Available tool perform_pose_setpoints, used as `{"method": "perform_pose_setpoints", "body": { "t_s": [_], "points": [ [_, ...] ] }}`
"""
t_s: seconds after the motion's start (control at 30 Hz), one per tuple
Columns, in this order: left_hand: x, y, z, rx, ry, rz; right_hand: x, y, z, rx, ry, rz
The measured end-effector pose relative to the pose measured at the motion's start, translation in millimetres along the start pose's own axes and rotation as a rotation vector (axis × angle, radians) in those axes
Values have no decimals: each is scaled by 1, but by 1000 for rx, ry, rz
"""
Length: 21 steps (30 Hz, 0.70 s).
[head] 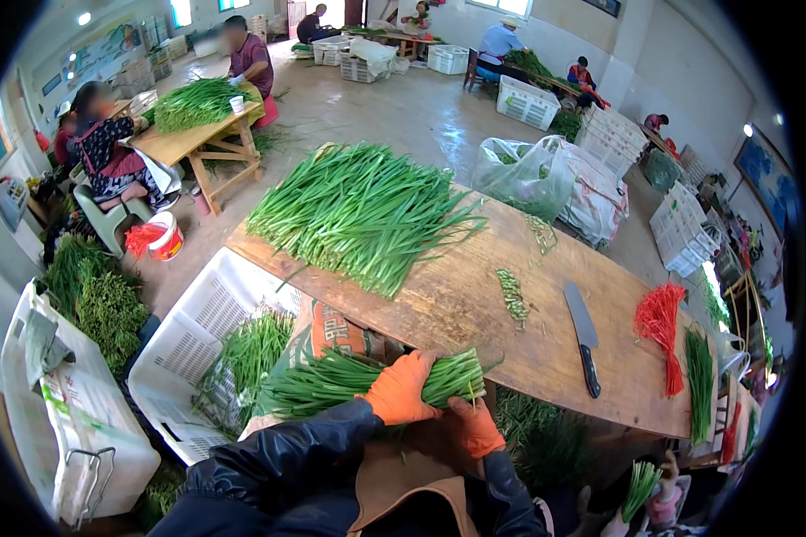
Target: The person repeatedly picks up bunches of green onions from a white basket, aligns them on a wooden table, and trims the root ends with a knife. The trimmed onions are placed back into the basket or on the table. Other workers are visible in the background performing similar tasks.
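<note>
My left hand (403, 391), in an orange fingerless glove, is wrapped around a bundle of garlic chives (329, 382). The pale cut ends point right and the green leaves trail left. My right hand (475, 424), gloved the same way, grips the bundle's near edge close to those ends; its fingers are partly hidden. The bundle is held over my lap at the near edge of a wooden table (457, 302). A large heap of chives (363, 215) covers the table's left part. To the right lie trimmed stem pieces (512, 295) and a kitchen knife (583, 335) with a black handle.
Red ties (661, 329) and a small chive bunch (699, 386) lie at the table's right end. A white plastic crate (181, 342) with chives stands left, beside a printed woven sack (332, 329). People work at other tables; a hand holds chives (641, 486) at lower right.
</note>
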<state>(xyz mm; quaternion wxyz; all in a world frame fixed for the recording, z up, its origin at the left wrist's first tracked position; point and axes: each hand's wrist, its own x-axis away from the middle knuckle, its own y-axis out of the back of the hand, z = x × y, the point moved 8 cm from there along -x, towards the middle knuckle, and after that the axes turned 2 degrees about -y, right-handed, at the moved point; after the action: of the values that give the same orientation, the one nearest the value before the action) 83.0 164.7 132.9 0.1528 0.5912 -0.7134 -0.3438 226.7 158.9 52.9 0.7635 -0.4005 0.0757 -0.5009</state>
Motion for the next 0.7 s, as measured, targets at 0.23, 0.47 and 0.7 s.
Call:
{"method": "perform_pose_setpoints", "body": {
  "t_s": [0.23,0.47,0.7],
  "points": [
    [20,34,-4,-12,124,136,-3,-60,29,714,-167,180],
    [-28,222,-97,-225,-80,2,-24,-228,134,752,94,213],
    [-107,382,-204,-290,-769,-229,-50,-388,299,816,946,331]
  ]
}}
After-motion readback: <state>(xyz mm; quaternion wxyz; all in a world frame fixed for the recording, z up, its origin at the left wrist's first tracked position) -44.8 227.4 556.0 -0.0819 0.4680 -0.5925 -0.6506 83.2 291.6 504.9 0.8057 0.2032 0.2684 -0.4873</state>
